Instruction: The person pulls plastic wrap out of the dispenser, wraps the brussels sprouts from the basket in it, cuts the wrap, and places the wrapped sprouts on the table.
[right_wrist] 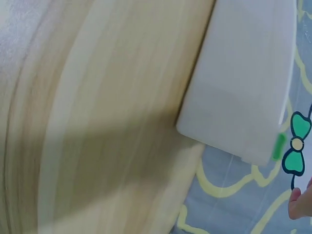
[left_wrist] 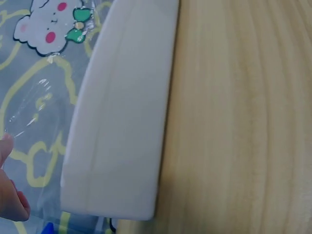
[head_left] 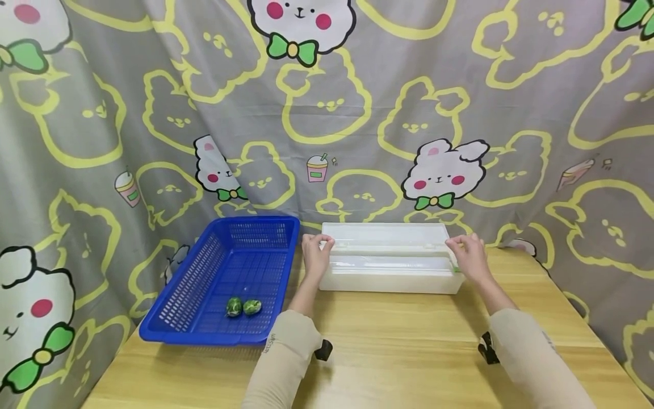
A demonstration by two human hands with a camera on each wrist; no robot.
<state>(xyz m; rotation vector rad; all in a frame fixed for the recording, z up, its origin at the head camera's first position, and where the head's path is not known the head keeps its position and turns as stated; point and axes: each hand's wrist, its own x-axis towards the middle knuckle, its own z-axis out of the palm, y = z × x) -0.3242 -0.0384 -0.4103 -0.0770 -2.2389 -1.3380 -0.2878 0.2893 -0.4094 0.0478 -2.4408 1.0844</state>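
Observation:
A long white cling film dispenser (head_left: 388,284) lies crosswise on the table, its lid (head_left: 383,233) raised at the back. A green piece (right_wrist: 279,146) shows at its right end. My left hand (head_left: 315,258) is at the left end, thumb and fingertips pinched together. At the right end my right hand (head_left: 470,258) pinches in the same way. Between them runs clear cling film (left_wrist: 44,83), visible by its glints and creases in the left wrist view. Only the fingertips of each hand enter the wrist views.
To the left stands a blue perforated basket (head_left: 219,339). In it lie two small green bundles, one darker (head_left: 234,307) and one lighter (head_left: 252,307), both glossy as if wrapped. A patterned curtain (head_left: 352,125) hangs right behind the wooden table (head_left: 398,346).

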